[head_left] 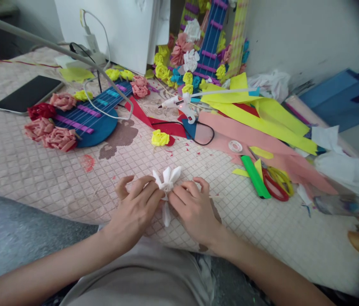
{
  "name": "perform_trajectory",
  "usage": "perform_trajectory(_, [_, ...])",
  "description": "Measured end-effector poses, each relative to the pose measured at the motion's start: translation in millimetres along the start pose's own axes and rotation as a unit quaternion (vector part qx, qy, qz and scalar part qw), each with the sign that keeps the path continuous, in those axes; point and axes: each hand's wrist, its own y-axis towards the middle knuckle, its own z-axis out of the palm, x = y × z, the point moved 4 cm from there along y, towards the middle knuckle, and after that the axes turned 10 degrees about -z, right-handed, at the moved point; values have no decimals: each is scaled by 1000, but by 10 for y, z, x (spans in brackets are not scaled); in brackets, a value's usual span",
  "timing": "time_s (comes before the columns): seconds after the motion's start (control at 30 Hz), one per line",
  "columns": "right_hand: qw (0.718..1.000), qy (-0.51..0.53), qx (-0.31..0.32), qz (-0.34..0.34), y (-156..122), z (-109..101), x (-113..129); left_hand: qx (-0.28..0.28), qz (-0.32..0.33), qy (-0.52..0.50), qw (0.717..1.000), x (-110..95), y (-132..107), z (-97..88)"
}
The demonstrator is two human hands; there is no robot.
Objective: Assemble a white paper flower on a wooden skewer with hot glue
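Between my two hands, near the table's front edge, is a white fabric flower (166,185) with petal-like tips standing up and a tail hanging below. My left hand (139,208) pinches its left side with the fingertips. From the right, my right hand (195,210) grips the other side, its index finger raised a little. The fingers partly cover the flower's middle. Just beyond it lies a yellow fabric rose (160,138) on a bit of red.
A blue paper guitar (99,127) with pink and red roses lies left, beside a phone (28,94). A glue gun (179,104) stands behind. To the right are yellow strips (262,114), pink fabric (239,138), scissors (276,182) and a green cutter (255,176).
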Motion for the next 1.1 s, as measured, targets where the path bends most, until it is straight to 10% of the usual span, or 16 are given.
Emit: perform_trajectory(1.1, [995, 62, -66, 35, -102, -2, -14, -64, 19, -36, 997, 61, -45, -90])
